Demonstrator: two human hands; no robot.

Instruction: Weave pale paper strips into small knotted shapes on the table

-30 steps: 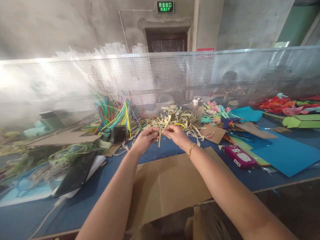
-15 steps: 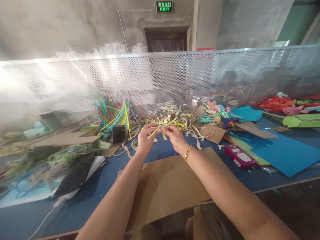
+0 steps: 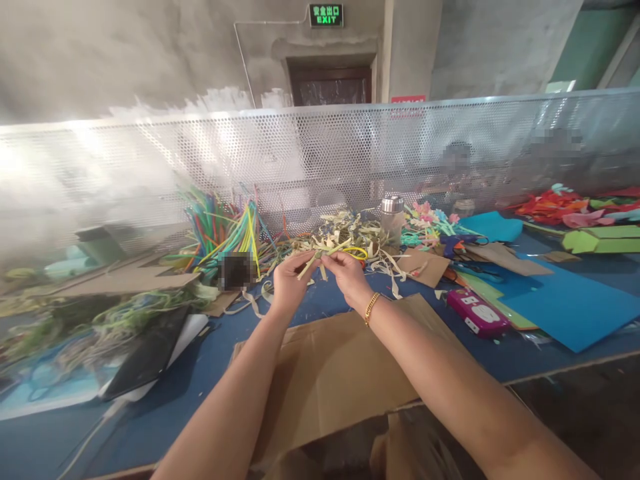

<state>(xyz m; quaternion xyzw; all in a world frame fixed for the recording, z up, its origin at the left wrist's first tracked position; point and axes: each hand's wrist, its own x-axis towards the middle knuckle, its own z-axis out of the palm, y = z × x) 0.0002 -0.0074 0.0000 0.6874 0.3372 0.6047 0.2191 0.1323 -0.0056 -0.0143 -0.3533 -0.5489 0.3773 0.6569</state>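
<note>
Both my hands meet in front of me above the blue table (image 3: 210, 373). Pale yellow-green strips (image 3: 308, 267) are pinched between them, with loose ends poking out below the fingers. My left hand (image 3: 291, 277) is closed on the strips from the left. From the right, the thumb and fingers of my right hand (image 3: 350, 273) grip the same strips; a gold bracelet (image 3: 371, 309) circles that wrist. Just behind the hands lies a heap of similar dry strips (image 3: 347, 230). Under my forearms is a flat cardboard sheet (image 3: 340, 373).
Coloured stems (image 3: 215, 220) stand at back left, near a bottle (image 3: 392, 217) and paper flowers (image 3: 430, 217). On the right are a purple case (image 3: 477, 313) and blue sheets (image 3: 570, 300). A dark tablet (image 3: 147, 360) and tangled fibres lie left. A perforated metal screen (image 3: 270, 153) closes the back.
My hands stay together on the strips, with the fingers shifting only slightly. One strip end hangs more steeply. The whole view has moved a little.
</note>
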